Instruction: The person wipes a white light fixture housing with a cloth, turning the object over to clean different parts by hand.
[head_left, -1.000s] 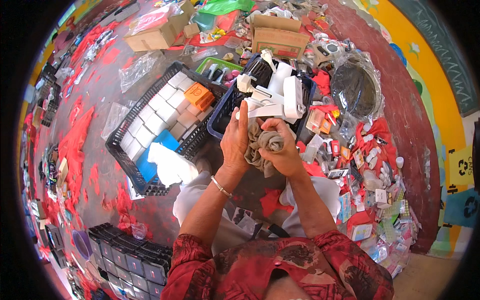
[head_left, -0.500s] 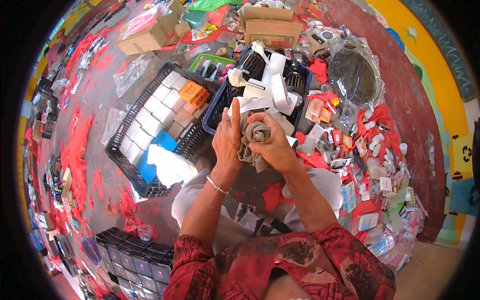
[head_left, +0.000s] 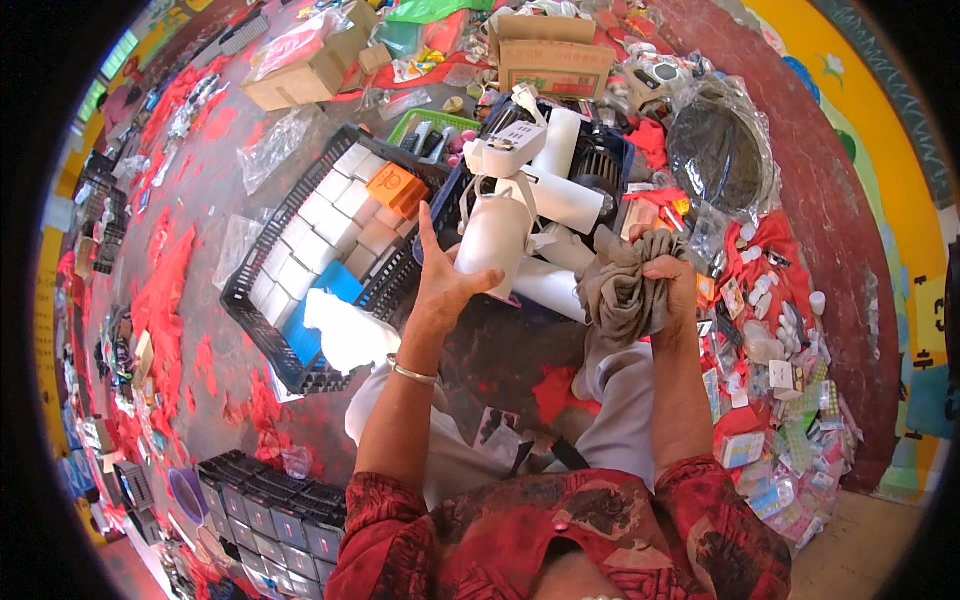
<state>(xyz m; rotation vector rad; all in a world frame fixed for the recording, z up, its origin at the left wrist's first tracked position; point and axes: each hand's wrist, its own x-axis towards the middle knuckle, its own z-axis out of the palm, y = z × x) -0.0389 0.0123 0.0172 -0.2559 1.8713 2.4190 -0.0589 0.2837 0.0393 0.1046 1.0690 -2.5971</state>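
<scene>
My left hand (head_left: pixel 447 275) grips a white cylindrical track spotlight (head_left: pixel 493 235), thumb across its lower end and index finger pointing up beside it. A bracket joins the spotlight to a white adapter box (head_left: pixel 515 148) at its far end. To the right, my right hand (head_left: pixel 672 290) is closed on a crumpled grey-brown cloth (head_left: pixel 628 290), held apart from the spotlight. Beyond the hands, more white cylindrical lamps (head_left: pixel 565 197) lie in a dark blue crate (head_left: pixel 622 150); part of this crate is hidden behind them.
At left, a black crate (head_left: pixel 262 345) holds several white boxes and an orange box (head_left: pixel 397 189). An open cardboard box (head_left: pixel 556 70) stands beyond the lamps. Mixed small goods (head_left: pixel 760 330) are heaped at right. Stacked black boxes (head_left: pixel 265 520) sit at lower left.
My hands have moved apart. The cloth went right with my right hand, while my left hand now grips the spotlight, whose cylinder and adapter box have turned into plain view.
</scene>
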